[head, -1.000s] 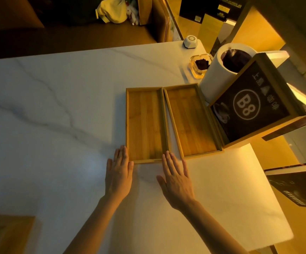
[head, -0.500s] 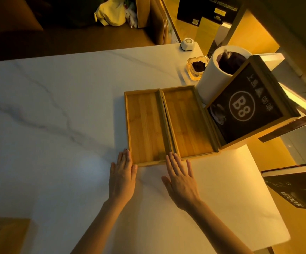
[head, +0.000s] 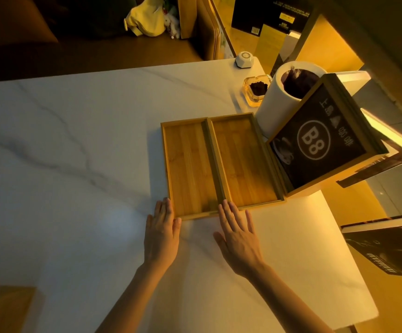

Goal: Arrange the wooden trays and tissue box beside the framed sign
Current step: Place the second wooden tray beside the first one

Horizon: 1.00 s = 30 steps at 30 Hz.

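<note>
White marble table [head: 75,145] under amber light: two shallow rectangular wooden trays, left tray [head: 188,169] and right tray [head: 243,162], lie side by side touching, right one against the dark wood-framed B8 sign [head: 320,140]. Left hand [head: 162,234] and right hand [head: 238,236] flat, fingers spread, gripping nothing, fingertips at the trays' near edges.

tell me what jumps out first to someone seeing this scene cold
Two empty wooden trays lie side by side mid-table, their long edges together, beside a tilted framed sign marked B8 on the right. The left hand and right hand rest flat on the white marble table, fingertips at the trays' near edge. A white cylinder stands behind the sign.
</note>
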Each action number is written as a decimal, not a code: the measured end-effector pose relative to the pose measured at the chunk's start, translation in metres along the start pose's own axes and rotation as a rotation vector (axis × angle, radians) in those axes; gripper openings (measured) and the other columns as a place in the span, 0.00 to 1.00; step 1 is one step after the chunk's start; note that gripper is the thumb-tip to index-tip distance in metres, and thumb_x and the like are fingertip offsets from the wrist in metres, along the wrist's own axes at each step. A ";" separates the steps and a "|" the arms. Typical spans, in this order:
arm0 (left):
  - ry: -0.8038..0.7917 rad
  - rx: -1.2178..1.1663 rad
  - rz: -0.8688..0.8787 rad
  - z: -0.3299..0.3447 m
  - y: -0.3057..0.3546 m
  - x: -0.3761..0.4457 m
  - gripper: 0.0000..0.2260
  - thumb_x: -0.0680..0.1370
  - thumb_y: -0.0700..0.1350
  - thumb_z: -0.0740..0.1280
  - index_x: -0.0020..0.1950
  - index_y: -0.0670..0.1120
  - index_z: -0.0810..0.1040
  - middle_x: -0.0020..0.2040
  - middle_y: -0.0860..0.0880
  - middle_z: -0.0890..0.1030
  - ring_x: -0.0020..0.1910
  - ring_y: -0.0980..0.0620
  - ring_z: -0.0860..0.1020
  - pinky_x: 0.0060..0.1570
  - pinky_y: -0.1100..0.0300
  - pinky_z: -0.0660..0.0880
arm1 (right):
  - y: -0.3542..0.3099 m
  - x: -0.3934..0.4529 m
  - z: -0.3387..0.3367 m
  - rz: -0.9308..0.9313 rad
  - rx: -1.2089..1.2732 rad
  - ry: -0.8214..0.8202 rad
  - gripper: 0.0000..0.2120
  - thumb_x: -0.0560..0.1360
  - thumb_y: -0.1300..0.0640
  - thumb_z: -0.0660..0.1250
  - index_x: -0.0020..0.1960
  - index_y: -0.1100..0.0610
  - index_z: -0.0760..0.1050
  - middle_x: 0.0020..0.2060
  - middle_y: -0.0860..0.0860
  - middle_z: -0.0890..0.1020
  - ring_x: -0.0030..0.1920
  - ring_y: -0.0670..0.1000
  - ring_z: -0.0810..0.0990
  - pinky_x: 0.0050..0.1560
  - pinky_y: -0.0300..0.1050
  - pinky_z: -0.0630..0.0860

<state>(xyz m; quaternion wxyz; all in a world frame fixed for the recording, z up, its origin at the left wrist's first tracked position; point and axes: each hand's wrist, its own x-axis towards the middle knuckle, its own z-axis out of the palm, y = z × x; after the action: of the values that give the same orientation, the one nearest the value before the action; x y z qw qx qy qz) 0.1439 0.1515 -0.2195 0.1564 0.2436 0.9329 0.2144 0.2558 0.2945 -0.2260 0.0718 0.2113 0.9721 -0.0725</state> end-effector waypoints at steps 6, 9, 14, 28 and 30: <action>-0.007 0.002 0.008 -0.002 0.000 0.000 0.26 0.78 0.53 0.50 0.71 0.41 0.53 0.72 0.40 0.63 0.72 0.42 0.59 0.69 0.43 0.59 | -0.001 -0.001 -0.001 0.005 0.018 -0.008 0.28 0.77 0.42 0.41 0.71 0.56 0.55 0.70 0.53 0.59 0.71 0.54 0.57 0.68 0.48 0.40; 0.007 -0.001 0.012 0.000 -0.003 -0.001 0.33 0.74 0.61 0.41 0.71 0.41 0.53 0.72 0.40 0.64 0.72 0.42 0.60 0.68 0.43 0.60 | -0.003 -0.002 0.001 -0.006 0.058 -0.022 0.29 0.77 0.41 0.38 0.72 0.56 0.50 0.71 0.53 0.55 0.72 0.56 0.52 0.68 0.46 0.36; 0.014 -0.038 -0.007 0.003 -0.004 -0.001 0.38 0.71 0.66 0.34 0.71 0.42 0.53 0.72 0.41 0.64 0.71 0.43 0.62 0.68 0.46 0.59 | -0.004 -0.001 0.000 0.004 0.015 -0.030 0.29 0.77 0.42 0.38 0.71 0.57 0.54 0.70 0.54 0.59 0.71 0.56 0.58 0.68 0.46 0.40; -0.005 -0.111 0.002 -0.002 -0.004 -0.001 0.26 0.76 0.49 0.58 0.71 0.42 0.54 0.72 0.41 0.64 0.71 0.43 0.62 0.69 0.46 0.59 | 0.022 0.006 -0.017 -0.079 0.181 0.016 0.36 0.73 0.39 0.27 0.72 0.55 0.53 0.73 0.54 0.57 0.72 0.55 0.48 0.69 0.58 0.38; -0.007 -0.104 0.011 -0.002 -0.004 0.000 0.26 0.77 0.48 0.58 0.71 0.42 0.54 0.72 0.41 0.63 0.72 0.43 0.61 0.70 0.46 0.58 | 0.030 0.006 -0.014 -0.087 0.149 -0.028 0.37 0.71 0.38 0.25 0.73 0.53 0.48 0.73 0.52 0.51 0.73 0.55 0.44 0.68 0.55 0.34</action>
<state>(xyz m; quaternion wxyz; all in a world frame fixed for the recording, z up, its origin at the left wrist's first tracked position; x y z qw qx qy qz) 0.1417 0.1480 -0.2192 0.1711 0.2411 0.9184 0.2628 0.2613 0.3259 -0.2168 0.0661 0.1724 0.9712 -0.1506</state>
